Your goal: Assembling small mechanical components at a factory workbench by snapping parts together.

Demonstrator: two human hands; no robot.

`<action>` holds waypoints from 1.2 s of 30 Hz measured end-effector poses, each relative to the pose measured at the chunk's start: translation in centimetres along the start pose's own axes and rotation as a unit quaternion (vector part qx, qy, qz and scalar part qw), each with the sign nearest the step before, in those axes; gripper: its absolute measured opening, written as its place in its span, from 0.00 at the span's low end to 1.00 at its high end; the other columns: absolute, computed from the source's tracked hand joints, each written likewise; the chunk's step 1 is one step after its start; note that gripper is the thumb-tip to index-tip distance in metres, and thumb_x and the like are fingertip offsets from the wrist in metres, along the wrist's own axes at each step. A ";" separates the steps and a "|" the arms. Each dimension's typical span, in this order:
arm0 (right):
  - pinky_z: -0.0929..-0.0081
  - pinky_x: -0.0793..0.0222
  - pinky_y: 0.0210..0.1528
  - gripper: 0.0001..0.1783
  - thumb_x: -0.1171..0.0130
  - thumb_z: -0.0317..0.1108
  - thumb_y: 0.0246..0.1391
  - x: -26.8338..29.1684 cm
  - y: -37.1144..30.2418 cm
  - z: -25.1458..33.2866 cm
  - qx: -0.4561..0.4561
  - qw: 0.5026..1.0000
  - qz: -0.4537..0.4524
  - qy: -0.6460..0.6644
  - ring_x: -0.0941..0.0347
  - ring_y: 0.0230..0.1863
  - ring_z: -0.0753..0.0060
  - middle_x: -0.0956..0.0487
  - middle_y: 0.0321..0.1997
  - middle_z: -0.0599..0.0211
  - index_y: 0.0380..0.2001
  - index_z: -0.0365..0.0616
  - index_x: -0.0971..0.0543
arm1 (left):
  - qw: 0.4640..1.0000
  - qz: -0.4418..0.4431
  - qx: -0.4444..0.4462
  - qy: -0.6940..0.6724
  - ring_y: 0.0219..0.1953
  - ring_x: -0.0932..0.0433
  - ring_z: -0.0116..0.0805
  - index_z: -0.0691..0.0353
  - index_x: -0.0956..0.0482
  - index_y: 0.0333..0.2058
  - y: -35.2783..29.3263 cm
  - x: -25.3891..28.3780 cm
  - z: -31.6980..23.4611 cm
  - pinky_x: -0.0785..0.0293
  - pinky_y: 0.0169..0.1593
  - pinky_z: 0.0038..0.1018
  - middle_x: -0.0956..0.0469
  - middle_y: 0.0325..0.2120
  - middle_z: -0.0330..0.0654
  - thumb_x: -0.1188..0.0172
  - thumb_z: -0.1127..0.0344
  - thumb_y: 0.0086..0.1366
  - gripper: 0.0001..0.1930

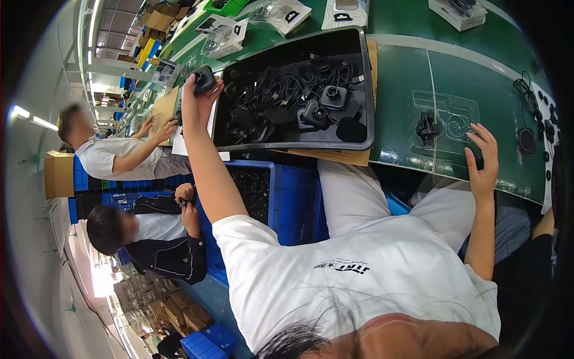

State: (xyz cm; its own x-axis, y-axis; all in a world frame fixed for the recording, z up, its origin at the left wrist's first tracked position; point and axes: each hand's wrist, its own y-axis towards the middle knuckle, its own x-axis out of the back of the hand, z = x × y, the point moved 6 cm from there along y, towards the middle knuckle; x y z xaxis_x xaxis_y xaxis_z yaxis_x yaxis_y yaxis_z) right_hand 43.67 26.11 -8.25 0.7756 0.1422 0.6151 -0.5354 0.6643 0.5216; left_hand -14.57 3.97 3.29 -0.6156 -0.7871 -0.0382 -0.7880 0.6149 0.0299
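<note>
My left hand (202, 103) is closed round a small black dash camera (204, 78), holding it up by the left end of a large black bin (368, 90). Inside the bin lie tangled black cables (281, 84) and several more dash cameras (333, 97). On the green table to the right sits a clear plastic blister tray (464, 106), with a black mount (427, 129) in its left part. At the tray's right edge, my right hand (485, 157) is open, fingers apart, with nothing in it.
A coiled cable with a round black end (526, 140) lies right of the tray, beside a white sheet with black pads (545, 99). Bagged parts (226, 39) and a white box (459, 13) stand farther back. A blue crate (272, 197) and two people are at left.
</note>
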 end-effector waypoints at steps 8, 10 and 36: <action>0.62 0.41 0.68 0.22 0.40 0.25 0.52 1.9 0.4 1.9 0.028 0.993 -0.062 -0.095 0.35 0.66 0.60 0.25 0.61 0.65 0.52 0.45 0.23 | 0.972 0.169 -0.097 -0.131 0.35 0.19 0.50 0.75 0.35 0.58 -10.2 -12.0 -3.3 0.19 0.40 0.34 0.24 0.40 0.61 0.45 0.57 0.62 0.31; 0.62 0.41 0.68 0.24 0.40 0.24 0.50 3.1 0.5 3.8 0.037 0.992 -0.063 -0.103 0.34 0.65 0.59 0.25 0.61 0.63 0.53 0.44 0.24 | 0.967 0.202 -0.100 -0.121 0.35 0.20 0.51 0.76 0.36 0.59 -13.5 -15.1 -2.1 0.19 0.38 0.35 0.25 0.41 0.62 0.45 0.57 0.61 0.33; 0.73 0.24 0.51 0.33 0.32 0.33 0.46 3.2 4.1 7.7 -0.005 0.891 -0.042 0.453 0.26 0.58 0.59 0.28 0.62 0.52 0.58 0.41 0.27 | 0.903 0.401 -0.137 -0.075 0.45 0.23 0.38 0.68 0.30 0.57 -24.9 -35.2 9.4 0.27 0.51 0.31 0.23 0.48 0.47 0.42 0.65 0.62 0.25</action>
State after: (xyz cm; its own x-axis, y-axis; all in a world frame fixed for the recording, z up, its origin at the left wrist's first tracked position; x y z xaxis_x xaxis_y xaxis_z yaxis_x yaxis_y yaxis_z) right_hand 41.44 23.64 0.39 0.7662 0.6230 -0.1572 -0.4642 0.7059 0.5351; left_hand 26.72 16.76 -5.55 -0.9974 -0.0663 -0.0286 -0.0721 0.9331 0.3522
